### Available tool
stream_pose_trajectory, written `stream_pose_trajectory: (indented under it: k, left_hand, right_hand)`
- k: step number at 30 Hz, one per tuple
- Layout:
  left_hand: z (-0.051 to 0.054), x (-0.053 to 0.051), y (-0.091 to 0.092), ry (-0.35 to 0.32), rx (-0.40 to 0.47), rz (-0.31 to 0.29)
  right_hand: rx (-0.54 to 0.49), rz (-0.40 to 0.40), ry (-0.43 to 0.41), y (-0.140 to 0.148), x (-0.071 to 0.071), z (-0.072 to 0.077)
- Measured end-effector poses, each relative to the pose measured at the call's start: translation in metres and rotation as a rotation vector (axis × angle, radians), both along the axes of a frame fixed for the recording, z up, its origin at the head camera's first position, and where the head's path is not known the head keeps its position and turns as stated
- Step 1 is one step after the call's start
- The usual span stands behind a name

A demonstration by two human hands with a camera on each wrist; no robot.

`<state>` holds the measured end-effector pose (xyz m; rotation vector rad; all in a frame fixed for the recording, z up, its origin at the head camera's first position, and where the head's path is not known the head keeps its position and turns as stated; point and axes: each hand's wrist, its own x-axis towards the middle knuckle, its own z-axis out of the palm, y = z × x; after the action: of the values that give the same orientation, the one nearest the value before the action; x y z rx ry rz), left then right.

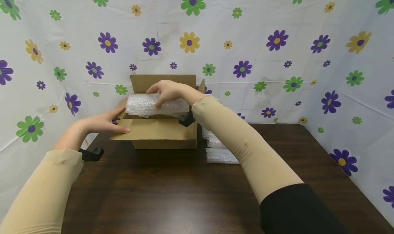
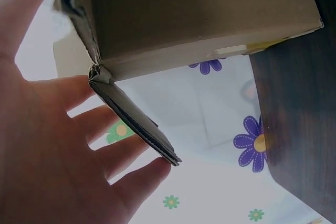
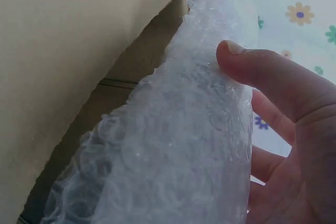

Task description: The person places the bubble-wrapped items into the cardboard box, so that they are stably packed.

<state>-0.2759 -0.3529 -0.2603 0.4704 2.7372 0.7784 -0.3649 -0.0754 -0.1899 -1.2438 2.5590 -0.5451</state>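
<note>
A roll-shaped bundle of bubble wrap (image 1: 140, 105) lies across the mouth of an open cardboard box (image 1: 166, 143). My right hand (image 1: 168, 91) grips the bundle from above; in the right wrist view its thumb (image 3: 262, 69) presses one side and the fingers go round behind. What the wrap contains cannot be seen. At the box's left end my left hand (image 1: 100, 122) is spread, its thumb on the front flap (image 1: 154, 129). The left wrist view shows its nearly straight fingers (image 2: 134, 179) against the outside of a side flap (image 2: 134, 114).
More flat bubble-wrap pieces (image 1: 220, 155) lie on the dark wooden table (image 1: 172, 193), right of the box and partly behind my right forearm. The box's back flap (image 1: 166, 82) stands up near the flower-patterned curtain (image 1: 209, 32).
</note>
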Motion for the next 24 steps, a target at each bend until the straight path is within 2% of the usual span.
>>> stream_pose_trajectory:
  k: [7,11,24]
  left_hand:
    - [0.001,0.002,0.006,-0.004,-0.048,0.005]
    - [0.002,0.003,0.006,0.002,-0.048,0.000]
    - [0.000,0.001,0.002,0.024,-0.060,0.003]
  right_hand:
    - [0.013,-0.030,-0.037,0.000,-0.010,-0.014]
    - [0.010,-0.065,-0.017,0.000,-0.014,-0.019]
    - [0.065,-0.055,0.026,-0.009,-0.019,-0.030]
